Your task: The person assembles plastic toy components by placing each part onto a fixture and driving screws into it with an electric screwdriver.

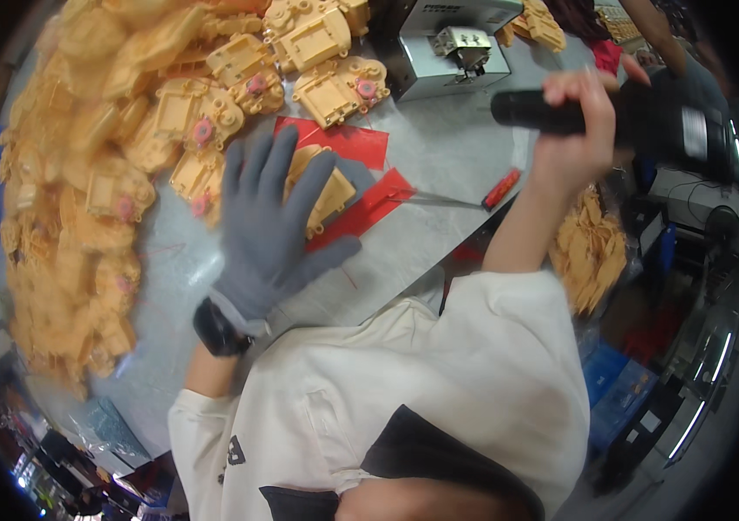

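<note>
My left hand (269, 221), in a grey glove, is open with fingers spread over a yellow plastic housing (332, 201). That housing lies on the grey table (421, 226) by a red sheet (365, 143), and the hand partly hides it. Whether the palm presses on it I cannot tell. Raised at the right, my bare right hand (584, 108) is closed round a black hand tool (532, 111) with a rounded end. The tool's exact kind does not show. A red-handled screwdriver (501, 189) lies on the table below my right hand.
Yellow plastic parts (83, 174) are heaped along the table's left side. Several housings with pink round pieces (203, 132) lie beyond my left hand. A grey metal machine (452, 65) stands at the back. More yellow pieces (591, 247) fill a bag at the right.
</note>
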Tool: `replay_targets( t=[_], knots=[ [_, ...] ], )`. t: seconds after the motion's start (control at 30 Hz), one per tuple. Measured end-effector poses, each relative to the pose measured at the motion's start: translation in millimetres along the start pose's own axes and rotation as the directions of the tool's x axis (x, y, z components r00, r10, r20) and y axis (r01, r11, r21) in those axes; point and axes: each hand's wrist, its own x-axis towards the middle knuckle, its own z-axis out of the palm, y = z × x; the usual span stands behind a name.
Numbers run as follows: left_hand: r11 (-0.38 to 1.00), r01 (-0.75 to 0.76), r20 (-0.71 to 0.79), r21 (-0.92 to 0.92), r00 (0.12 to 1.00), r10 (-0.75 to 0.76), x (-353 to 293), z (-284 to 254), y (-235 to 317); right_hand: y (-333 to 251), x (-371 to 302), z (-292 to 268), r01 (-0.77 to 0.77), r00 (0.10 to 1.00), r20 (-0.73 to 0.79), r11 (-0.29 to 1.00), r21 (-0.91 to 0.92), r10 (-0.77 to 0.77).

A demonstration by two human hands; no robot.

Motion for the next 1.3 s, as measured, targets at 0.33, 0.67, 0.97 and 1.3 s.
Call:
replay_targets(
  t=[0.33, 0.67, 0.97, 1.3],
  knots=[
    [0.915, 0.349, -0.261, -0.203, 0.881, -0.394, -31, 33, -3, 33, 34, 47, -0.058, 0.997, 0.03, 0.971, -0.23, 0.066],
    [0.949, 0.219, -0.364, -0.228, 0.884, -0.292, -36, 43, -14, -17, -17, 27, -0.101, 0.956, 0.273, 0.994, -0.048, 0.11],
    [0.909, 0.382, -0.326, -0.17, 0.849, -0.417, -40, 35, -8, 40, 35, 38, 0.06, 0.998, 0.038, 0.955, -0.289, -0.052],
    [0.896, 0.22, -0.403, -0.385, 0.834, -0.378, -37, 51, -8, 29, 8, 16, -0.027, 0.986, 0.158, 0.985, -0.173, 0.054]
  ],
)
